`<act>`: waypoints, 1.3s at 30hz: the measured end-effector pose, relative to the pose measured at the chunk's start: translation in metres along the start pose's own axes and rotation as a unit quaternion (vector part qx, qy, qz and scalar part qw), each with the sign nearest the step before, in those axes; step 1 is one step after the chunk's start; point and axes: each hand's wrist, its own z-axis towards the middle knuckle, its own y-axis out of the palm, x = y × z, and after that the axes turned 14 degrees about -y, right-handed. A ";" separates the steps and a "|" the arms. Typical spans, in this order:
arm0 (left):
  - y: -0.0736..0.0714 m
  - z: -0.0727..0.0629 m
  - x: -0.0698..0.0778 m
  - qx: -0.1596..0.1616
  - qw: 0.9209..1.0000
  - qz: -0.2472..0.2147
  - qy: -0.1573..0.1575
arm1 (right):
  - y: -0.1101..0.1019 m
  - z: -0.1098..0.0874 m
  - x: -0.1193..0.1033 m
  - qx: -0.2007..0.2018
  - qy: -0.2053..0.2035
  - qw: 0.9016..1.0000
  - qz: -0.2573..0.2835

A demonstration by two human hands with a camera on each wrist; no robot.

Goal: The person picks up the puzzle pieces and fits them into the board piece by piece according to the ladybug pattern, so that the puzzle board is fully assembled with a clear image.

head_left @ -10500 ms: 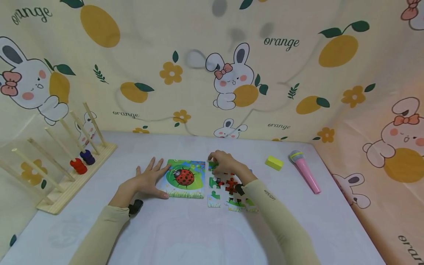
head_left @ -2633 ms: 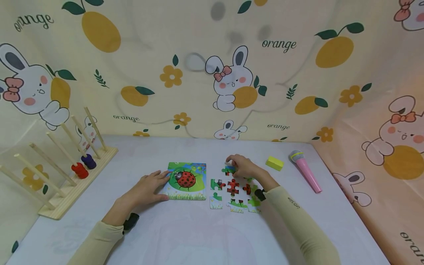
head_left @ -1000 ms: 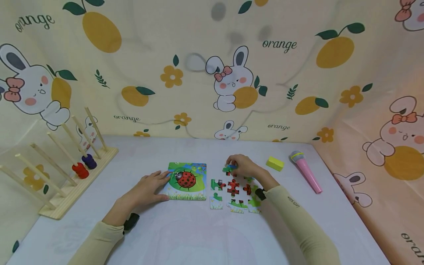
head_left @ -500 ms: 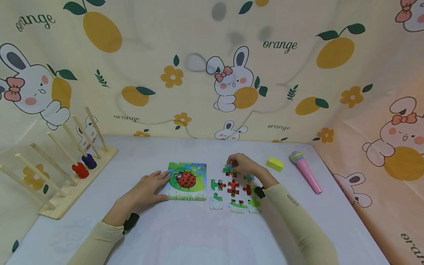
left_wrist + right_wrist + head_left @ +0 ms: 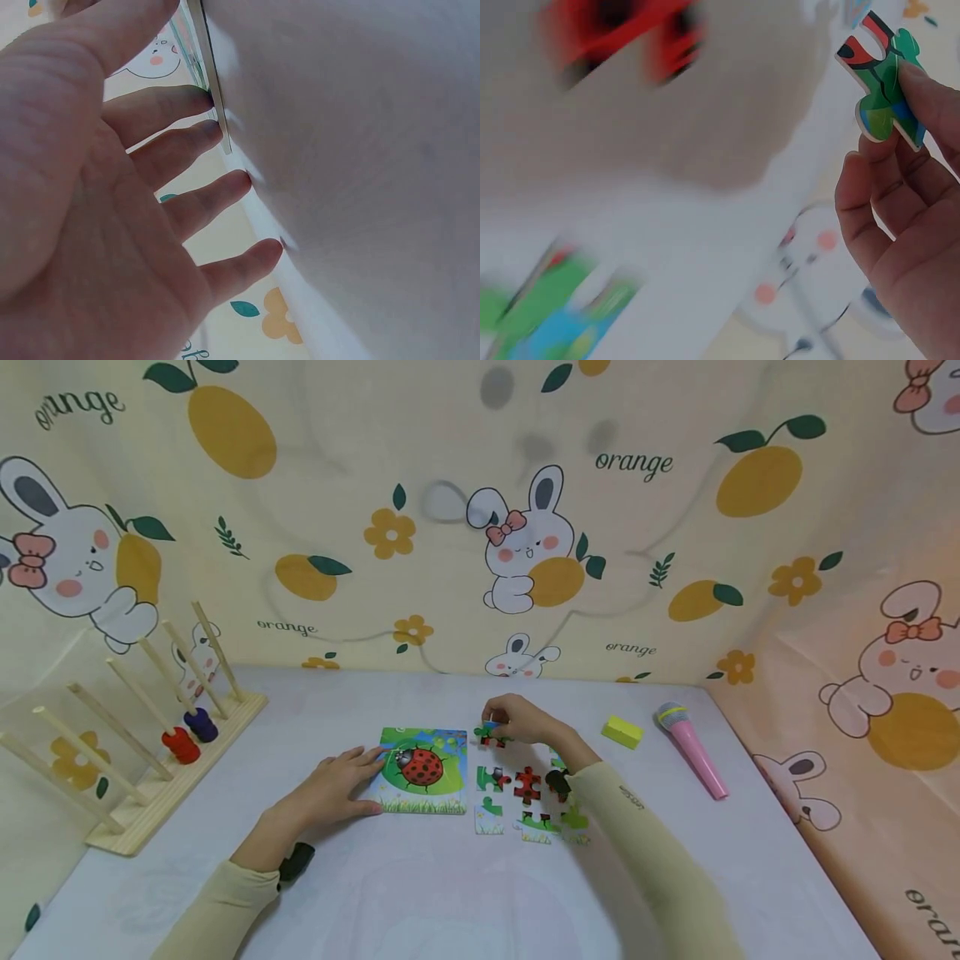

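My right hand pinches a puzzle piece between thumb and fingers; it is green and blue with a bit of red and black. In the head view it is just right of the ladybug picture board's top corner. My left hand rests at that board's left side, fingers nearly straight. The left wrist view shows two fingertips against the board's edge and two on the table. Several loose puzzle pieces lie right of the board, among them a red centre piece and a grass piece.
A wooden peg rack stands at the left, with red rings and blue rings on two pegs. To the right lie a yellow block and a pink toy microphone. A patterned cloth hangs behind the table.
Over the last half second my right hand has moved left, carrying the puzzle piece from above the red centre piece to near the board's top right corner. My left hand has stayed in place.
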 end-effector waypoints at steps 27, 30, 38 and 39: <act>-0.003 0.001 -0.001 -0.005 1.000 0.000 -0.002 | 0.055 0.086 -0.039 -0.049 -0.016 0.998 -0.030; -0.003 0.001 -0.001 -0.006 1.000 0.002 -0.004 | 0.056 0.087 -0.039 -0.045 -0.015 0.998 -0.032; -0.003 0.001 -0.001 -0.010 1.000 0.001 -0.008 | 0.058 0.085 -0.038 -0.037 0.000 0.999 -0.027; -0.003 0.000 -0.001 -0.011 1.000 0.000 -0.008 | 0.059 0.085 -0.038 -0.037 0.001 0.999 -0.027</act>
